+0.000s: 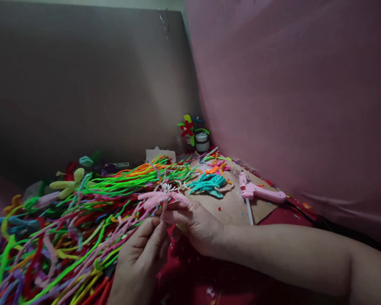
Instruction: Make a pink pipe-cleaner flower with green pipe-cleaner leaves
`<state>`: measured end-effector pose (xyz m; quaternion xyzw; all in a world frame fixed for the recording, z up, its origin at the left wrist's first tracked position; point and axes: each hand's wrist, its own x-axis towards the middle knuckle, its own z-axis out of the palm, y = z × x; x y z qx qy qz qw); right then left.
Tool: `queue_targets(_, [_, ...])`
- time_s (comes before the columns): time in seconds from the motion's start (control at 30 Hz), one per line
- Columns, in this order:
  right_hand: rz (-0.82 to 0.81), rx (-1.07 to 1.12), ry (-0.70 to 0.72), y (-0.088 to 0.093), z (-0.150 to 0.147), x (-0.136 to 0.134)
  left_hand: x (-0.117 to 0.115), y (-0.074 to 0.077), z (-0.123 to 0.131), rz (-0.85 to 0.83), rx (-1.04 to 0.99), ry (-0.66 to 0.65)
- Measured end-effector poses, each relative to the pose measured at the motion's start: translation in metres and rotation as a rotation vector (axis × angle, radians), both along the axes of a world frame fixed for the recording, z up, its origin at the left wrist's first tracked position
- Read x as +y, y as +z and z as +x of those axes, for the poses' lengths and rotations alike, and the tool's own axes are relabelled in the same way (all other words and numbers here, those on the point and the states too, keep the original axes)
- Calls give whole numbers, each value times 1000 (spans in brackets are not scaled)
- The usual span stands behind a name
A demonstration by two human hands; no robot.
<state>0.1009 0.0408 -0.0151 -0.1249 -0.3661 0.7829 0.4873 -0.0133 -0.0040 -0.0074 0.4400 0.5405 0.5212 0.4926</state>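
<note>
A pink pipe-cleaner flower (154, 199) with white stamens stands up between my two hands. My left hand (144, 250) is closed, its thumb and fingers pinching the base of the flower. From the other side, my right hand (195, 224) pinches the same spot, just under the petals. The fingertips of both hands almost meet, and the stem is mostly hidden by them. Just past my right hand lies a bunch of turquoise pipe-cleaner pieces (208, 184). A large heap of loose pipe cleaners (79, 237) in many colours spreads beside my left hand.
A pink glue gun (263, 192) with a glue stick rests on a brown board (231, 207) at right, its dark cord trailing away. Red cloth (190, 275) covers the near surface. At the back stand a white jar (202, 142) and a red pipe-cleaner flower (187, 128). Walls enclose the far sides.
</note>
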Motion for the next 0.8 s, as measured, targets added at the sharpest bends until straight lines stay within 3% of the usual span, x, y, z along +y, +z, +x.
queue_targets(0.27, [117,57,53,4,3,0,-5,6,-2,-95,-256,-145])
queue_targets(0.4, [45,78,43,1,2,2,-4,4,0,-104,-246,-103])
queue_targets(0.5, [-13,71,10,-2,1,2,-2,-1,2,66,3,-59])
queue_targets(0.67, [-22,94,-7,-5,0,1,3,-13,-3,490,699,97])
queue_targets(0.8, [-8,41,-42,-4,-1,0,7,-17,-10,594,906,101])
